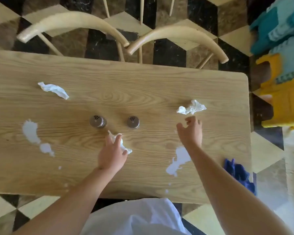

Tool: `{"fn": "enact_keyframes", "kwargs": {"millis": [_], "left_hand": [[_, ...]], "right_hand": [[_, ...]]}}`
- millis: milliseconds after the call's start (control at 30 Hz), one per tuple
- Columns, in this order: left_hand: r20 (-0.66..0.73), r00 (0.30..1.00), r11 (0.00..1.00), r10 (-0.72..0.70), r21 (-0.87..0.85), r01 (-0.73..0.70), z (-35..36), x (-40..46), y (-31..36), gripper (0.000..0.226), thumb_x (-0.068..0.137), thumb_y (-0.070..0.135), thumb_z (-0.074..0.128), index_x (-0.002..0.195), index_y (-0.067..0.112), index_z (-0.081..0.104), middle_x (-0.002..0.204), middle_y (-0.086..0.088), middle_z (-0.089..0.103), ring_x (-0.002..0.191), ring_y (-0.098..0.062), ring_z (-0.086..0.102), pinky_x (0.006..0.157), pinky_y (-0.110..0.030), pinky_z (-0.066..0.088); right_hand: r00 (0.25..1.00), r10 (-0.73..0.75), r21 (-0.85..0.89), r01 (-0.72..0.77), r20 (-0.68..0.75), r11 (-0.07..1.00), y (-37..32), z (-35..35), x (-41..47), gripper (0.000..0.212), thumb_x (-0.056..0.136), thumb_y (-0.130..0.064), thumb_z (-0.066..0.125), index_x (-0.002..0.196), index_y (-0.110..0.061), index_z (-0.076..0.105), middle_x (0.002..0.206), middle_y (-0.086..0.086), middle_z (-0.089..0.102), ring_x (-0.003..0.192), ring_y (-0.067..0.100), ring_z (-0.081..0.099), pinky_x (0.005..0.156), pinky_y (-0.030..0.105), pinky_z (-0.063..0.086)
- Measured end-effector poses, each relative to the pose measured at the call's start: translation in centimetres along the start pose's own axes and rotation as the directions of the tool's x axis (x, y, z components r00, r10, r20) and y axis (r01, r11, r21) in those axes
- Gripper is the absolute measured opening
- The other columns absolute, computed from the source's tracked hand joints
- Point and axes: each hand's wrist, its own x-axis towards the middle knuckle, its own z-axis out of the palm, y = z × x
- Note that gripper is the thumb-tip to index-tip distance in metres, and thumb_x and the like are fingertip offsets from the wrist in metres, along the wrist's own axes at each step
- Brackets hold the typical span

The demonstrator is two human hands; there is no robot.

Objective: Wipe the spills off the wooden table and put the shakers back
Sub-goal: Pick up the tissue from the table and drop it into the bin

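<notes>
Standing mid-table [143,78], two shakers [97,121] hide their contents. My left hand [112,153] pinches a tissue [124,146] just beside them; right-hand fingers [187,123] spread near another wad [191,107]. White spills [31,131], seemingly milk, flank them.

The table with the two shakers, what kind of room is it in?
Probably a dining room or small café. The wooden table holds two metal shakers, and two curved-back wooden chairs stand on a patterned tile floor.

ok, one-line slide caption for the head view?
Left hand grips a crumpled tissue beside two shakers; open right hand reaches toward another tissue; white spills remain.
</notes>
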Motion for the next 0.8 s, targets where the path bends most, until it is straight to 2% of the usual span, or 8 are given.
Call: {"fn": "enact_keyframes", "kwargs": {"millis": [33, 100, 233, 367, 467, 567, 733, 800], "left_hand": [[0.009, 1.0, 1.0, 0.002, 0.014, -0.002, 0.2, 0.1, 0.1, 0.061, 0.087, 0.04, 0.066, 0.141, 0.028, 0.041, 0.135, -0.011, 0.042, 0.108, -0.033, 0.059, 0.069, -0.039, 0.054], [0.017, 1.0, 0.999, -0.006, 0.038, 0.005, 1.1, 0.1, 0.2, 0.059, 0.089, 0.045, 0.065, 0.14, 0.025, 0.043, 0.134, -0.011, 0.043, 0.11, -0.031, 0.058, 0.067, -0.038, 0.054], [0.029, 0.998, 0.998, -0.061, -0.001, 0.061, 2.4, -0.1, -0.2, 0.03, 0.093, 0.04, 0.061, 0.112, 0.018, 0.06, 0.117, -0.009, 0.051, 0.09, -0.03, 0.063, 0.063, -0.037, 0.052], [0.119, 0.982, 0.986, -0.15, -0.06, 0.158, 2.0, 0.0, -1.0, 0.024, 0.094, 0.035, 0.059, 0.087, 0.013, 0.066, 0.092, -0.006, 0.058, 0.077, -0.027, 0.058, 0.068, -0.037, 0.048], [0.109, 0.971, 0.961, -0.212, -0.159, 0.227, 2.0, -0.3, -1.9, 0.019, 0.088, 0.023, 0.063, 0.074, 0.012, 0.057, 0.075, -0.002, 0.06, 0.071, -0.027, 0.056, 0.063, -0.037, 0.044], [0.083, 0.964, 0.92, -0.254, -0.287, 0.268, 1.6, -0.6, -2.3, 0.015, 0.087, 0.012, 0.061, 0.083, 0.014, 0.047, 0.072, 0.001, 0.055, 0.067, -0.024, 0.051, 0.06, -0.035, 0.037], [-0.031, 0.971, 0.845, -0.238, -0.499, 0.192, -2.1, -0.4, -3.5, 0.023, 0.094, 0.003, 0.051, 0.112, 0.014, 0.045, 0.106, -0.004, 0.057, 0.076, -0.018, 0.056, 0.057, -0.026, 0.039], [-0.132, 0.956, 0.833, -0.261, -0.532, 0.154, -4.7, 0.2, -5.6, 0.029, 0.092, -0.003, 0.047, 0.114, 0.016, 0.05, 0.109, 0.0, 0.057, 0.084, -0.021, 0.061, 0.065, -0.03, 0.047]], "right_hand": [[0.994, -0.045, -0.055, 0.039, -0.1, 0.998, -0.3, -1.0, 2.1, 0.045, 0.08, -0.033, 0.069, 0.119, -0.018, 0.053, 0.12, 0.003, 0.05, 0.097, 0.023, 0.055, 0.077, 0.034, 0.045], [0.979, -0.128, -0.214, 0.093, -0.158, 0.972, -0.4, -2.1, 5.4, 0.06, 0.075, -0.044, 0.072, 0.125, -0.019, 0.049, 0.127, 0.005, 0.045, 0.114, 0.027, 0.051, 0.084, 0.039, 0.048], [0.987, -0.155, -0.392, 0.154, 0.029, 0.907, 0.3, -1.4, 9.1, 0.07, 0.082, -0.054, 0.066, 0.139, -0.021, 0.042, 0.133, 0.008, 0.041, 0.121, 0.031, 0.05, 0.084, 0.039, 0.048], [0.987, -0.155, -0.357, 0.158, 0.038, 0.921, 2.3, 0.4, 8.9, 0.047, 0.097, -0.04, 0.047, 0.139, -0.019, 0.046, 0.13, 0.013, 0.043, 0.112, 0.038, 0.054, 0.079, 0.041, 0.047], [0.984, -0.175, -0.324, 0.176, 0.031, 0.93, 2.4, 0.9, 8.1, 0.033, 0.099, -0.029, 0.046, 0.126, -0.013, 0.056, 0.125, 0.014, 0.048, 0.102, 0.039, 0.056, 0.073, 0.037, 0.043], [0.971, -0.222, -0.22, 0.236, 0.084, 0.947, 1.7, 0.7, 7.0, 0.024, 0.092, -0.02, 0.052, 0.112, -0.007, 0.06, 0.11, 0.012, 0.055, 0.085, 0.031, 0.052, 0.07, 0.033, 0.037], [0.958, -0.273, -0.061, 0.279, 0.084, 0.958, -0.4, 1.2, 1.7, 0.02, 0.082, -0.001, 0.051, 0.101, -0.007, 0.055, 0.088, 0.008, 0.053, 0.075, 0.029, 0.046, 0.067, 0.031, 0.034], [0.954, -0.276, -0.029, 0.281, 0.118, 0.959, -1.2, 2.2, -1.1, 0.021, 0.081, 0.005, 0.049, 0.095, -0.009, 0.054, 0.08, 0.01, 0.058, 0.071, 0.033, 0.049, 0.062, 0.034, 0.038]]}}
